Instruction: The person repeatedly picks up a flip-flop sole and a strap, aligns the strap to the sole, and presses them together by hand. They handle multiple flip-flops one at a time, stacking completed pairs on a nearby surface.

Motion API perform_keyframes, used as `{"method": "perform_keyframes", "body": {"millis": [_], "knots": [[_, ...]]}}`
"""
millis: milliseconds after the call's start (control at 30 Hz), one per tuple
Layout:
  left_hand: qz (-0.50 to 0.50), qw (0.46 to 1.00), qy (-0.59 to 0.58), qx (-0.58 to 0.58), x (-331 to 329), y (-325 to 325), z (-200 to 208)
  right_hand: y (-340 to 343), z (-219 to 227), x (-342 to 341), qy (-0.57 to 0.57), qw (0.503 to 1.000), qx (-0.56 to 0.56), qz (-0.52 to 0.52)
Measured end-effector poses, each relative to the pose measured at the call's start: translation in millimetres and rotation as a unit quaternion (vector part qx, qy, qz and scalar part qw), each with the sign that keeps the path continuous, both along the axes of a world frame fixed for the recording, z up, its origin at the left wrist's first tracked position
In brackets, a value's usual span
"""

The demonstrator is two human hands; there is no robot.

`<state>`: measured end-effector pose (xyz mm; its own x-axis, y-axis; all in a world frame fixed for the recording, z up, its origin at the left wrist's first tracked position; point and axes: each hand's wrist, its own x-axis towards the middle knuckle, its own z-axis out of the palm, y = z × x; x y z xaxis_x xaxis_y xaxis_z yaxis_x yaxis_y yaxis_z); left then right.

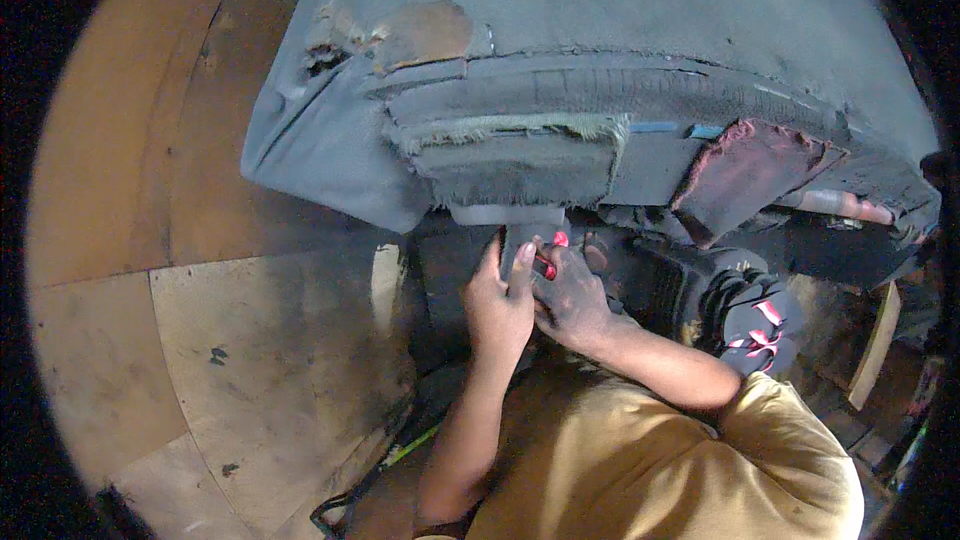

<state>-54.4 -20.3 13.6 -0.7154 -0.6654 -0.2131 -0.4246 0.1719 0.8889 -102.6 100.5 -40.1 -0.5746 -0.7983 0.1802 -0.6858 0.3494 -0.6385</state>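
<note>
My left hand (500, 305) pinches a dark grey flat piece (517, 237) between thumb and fingers, just below the padded edge of a cloth-covered surface. Close against it on the right, my right hand (575, 302) is closed, its back dark with dust. Small bright red bits (560, 239) show at its fingers; whether they belong to the grey piece or to a separate thing I cannot tell. Above the grey piece, a pale grey block (507, 215) sticks out from under a frayed cloth patch (515, 165). The right fingertips are partly hidden.
The worn grey cover (640, 0) spreads across the far side, with a reddish patch (745, 175) at its front. Dark rounded pieces with pink and white marks (765, 330) are piled by my right elbow. Brown boards (270, 370) lie to the left; a wooden strip (875, 345) leans at right.
</note>
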Motion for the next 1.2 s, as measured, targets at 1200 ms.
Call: {"method": "perform_keyframes", "body": {"millis": [1200], "knots": [[-0.073, 0.979, -0.123, -0.147, -6.2, 18.2, 47.0, 11.6, -59.0, -65.8, -0.871, 0.443, -0.206, -0.057]]}}
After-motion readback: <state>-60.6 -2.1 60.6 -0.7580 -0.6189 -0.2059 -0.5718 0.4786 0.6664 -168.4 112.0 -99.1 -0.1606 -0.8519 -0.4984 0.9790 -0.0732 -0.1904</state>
